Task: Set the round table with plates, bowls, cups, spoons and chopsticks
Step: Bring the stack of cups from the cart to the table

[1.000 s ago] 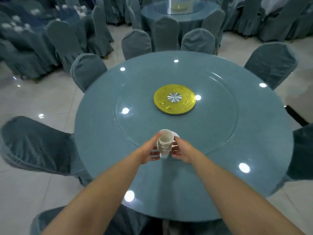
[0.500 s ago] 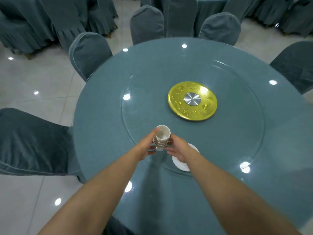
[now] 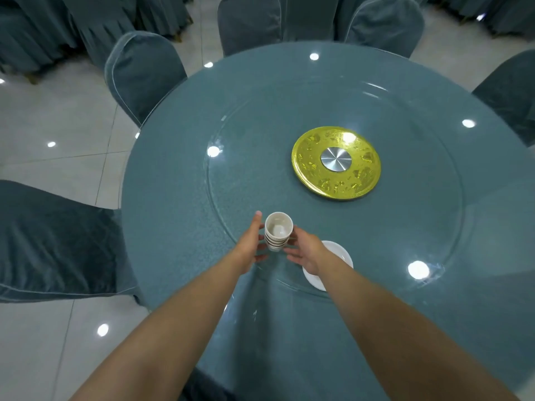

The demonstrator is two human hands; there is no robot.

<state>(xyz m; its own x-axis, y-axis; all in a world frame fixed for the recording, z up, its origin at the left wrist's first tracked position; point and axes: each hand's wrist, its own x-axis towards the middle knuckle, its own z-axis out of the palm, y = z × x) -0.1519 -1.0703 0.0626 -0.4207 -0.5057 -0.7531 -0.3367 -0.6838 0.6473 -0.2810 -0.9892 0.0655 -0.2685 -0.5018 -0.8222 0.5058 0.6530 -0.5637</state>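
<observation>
cups: stack of small white cups (image 3: 278, 231), nested, upright, near edge of the glass turntable, left of the plate
left hand: left hand (image 3: 251, 245) on left side of the stack, fingers fairly straight along it, thumb tip up by the top rim; touching, not wrapped round
right hand: right hand (image 3: 304, 248) on right side of the stack, fingers lightly curled against the lower cups; holding the stack between both hands
stack contact with bench: cannot tell whether the base sits on the glass or hangs just above it
plate: white plate (image 3: 337, 257) on the turntable, partly hidden under right wrist
turntable: clear glass disc (image 3: 405, 221) on the round bench (image 3: 173, 198), gold hub (image 3: 335, 162) with silver centre in the middle
chairs: blue-covered chairs (image 3: 144, 70) round the bench
diff vs 0.5 s ago: same two-hand hold on the stack; more of the plate shows by the right wrist; gold hub sits a little further right and lower in view, so camera shifted slightly
diff vs 1.0 s ago: plate was almost wholly hidden behind the stack, now clear to its right
writing/brands: none readable; gold hub has embossed motifs, too small to make out
</observation>
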